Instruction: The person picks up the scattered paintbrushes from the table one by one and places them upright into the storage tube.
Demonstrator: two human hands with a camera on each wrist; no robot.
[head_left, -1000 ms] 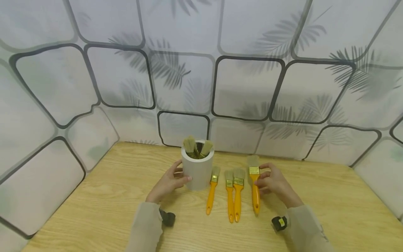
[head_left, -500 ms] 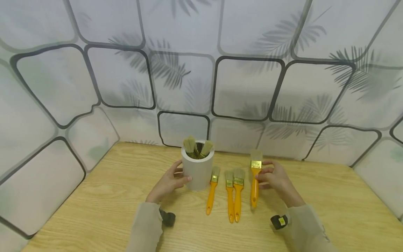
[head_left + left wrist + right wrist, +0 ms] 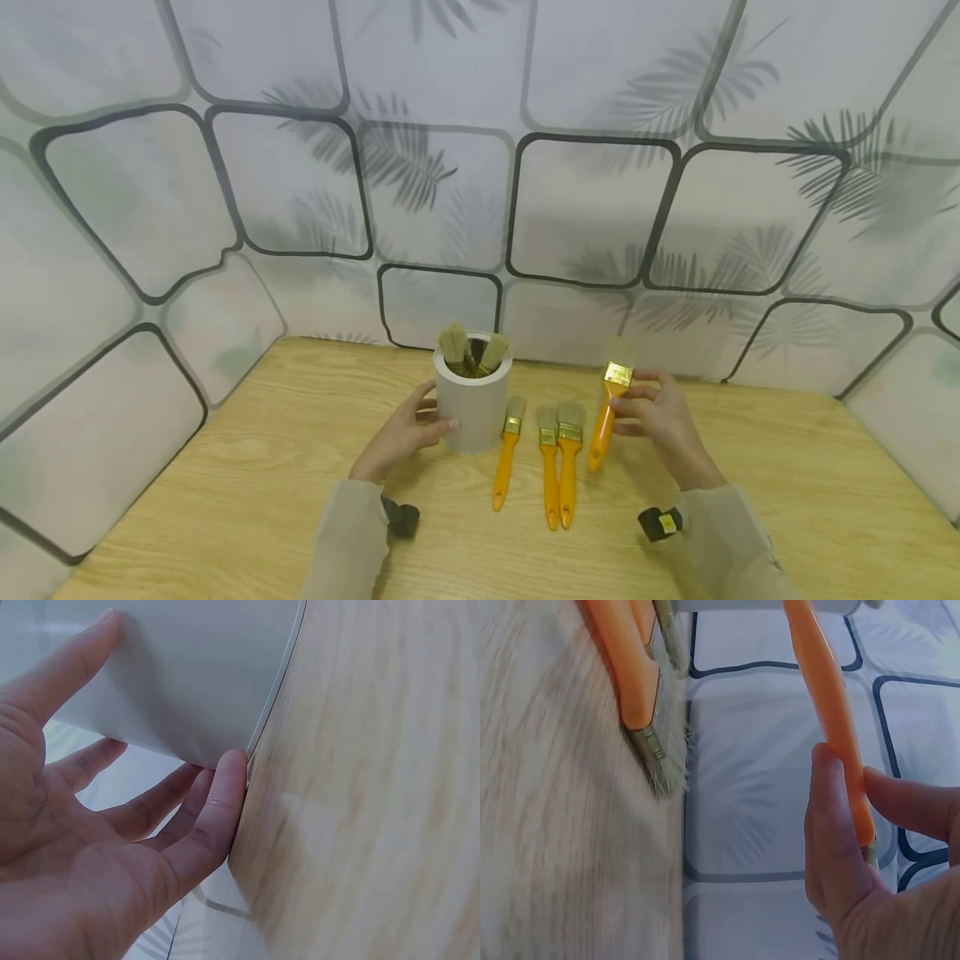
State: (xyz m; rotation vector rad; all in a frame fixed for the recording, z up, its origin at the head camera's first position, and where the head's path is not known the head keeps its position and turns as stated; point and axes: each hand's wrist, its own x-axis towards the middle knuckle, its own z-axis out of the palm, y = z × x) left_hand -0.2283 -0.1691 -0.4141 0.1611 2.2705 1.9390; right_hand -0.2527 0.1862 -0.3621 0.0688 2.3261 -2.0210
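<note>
My left hand (image 3: pixel 401 435) holds the side of a white cylindrical pot (image 3: pixel 471 415), thumb in front and fingers on its left and behind. In the left wrist view the fingertips touch the pot's wall (image 3: pixel 187 667) near its base. Several bristle brushes (image 3: pixel 453 343) stand bristles up inside the pot. On the right, my right hand (image 3: pixel 662 423) pinches a flat paintbrush (image 3: pixel 602 429) by its orange handle near the metal band. That brush is raised off the table, bristles up, handle end slanting down to the left; the right wrist view shows thumb and fingers on its handle (image 3: pixel 829 690).
Right beside the pot one orange-handled paintbrush (image 3: pixel 504 467) lies on the wooden table (image 3: pixel 247 483). Two more, a narrower paintbrush (image 3: pixel 550 479) and a wider paintbrush (image 3: pixel 567 475), lie side by side. A patterned wall covering (image 3: pixel 585 208) rises behind the table.
My right hand has lifted the paintbrush up and away from the table, and its handle end has swung to the left. The left hand and the pot have stayed put.
</note>
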